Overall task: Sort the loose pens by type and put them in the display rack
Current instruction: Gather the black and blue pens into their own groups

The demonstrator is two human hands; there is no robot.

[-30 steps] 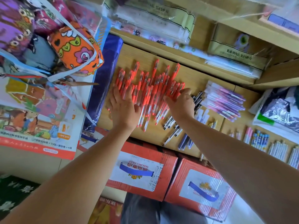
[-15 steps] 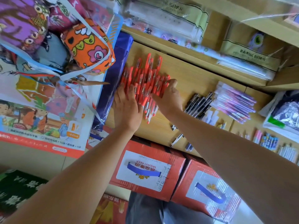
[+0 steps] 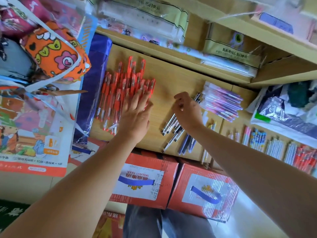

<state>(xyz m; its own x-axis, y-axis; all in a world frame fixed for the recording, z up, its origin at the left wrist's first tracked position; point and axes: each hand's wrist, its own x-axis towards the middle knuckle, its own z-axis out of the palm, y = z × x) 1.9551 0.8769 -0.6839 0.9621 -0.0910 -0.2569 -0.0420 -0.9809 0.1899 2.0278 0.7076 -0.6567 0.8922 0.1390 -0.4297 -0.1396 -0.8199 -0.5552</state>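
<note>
left hand [image 3: 135, 114] lies flat, fingers straight, on the red pens [image 3: 118, 90] at the bench [image 3: 171, 79] left. dark pens [image 3: 169, 125] lie just under the right hand [image 3: 187, 109], the nearer one, long axes near-left to far-right. its fingers curl; whether they pinch anything i cannot tell.

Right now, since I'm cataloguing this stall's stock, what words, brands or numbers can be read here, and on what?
"YANJING BEER": upside down on the left red carton.
On the right red carton: label under glare, unreadable.
On the poster: Chinese line with "10" and "1", rest blurred.
On the green-edged packets: Chinese print, blurred.
On the red pens and black pens: print too small.
</note>
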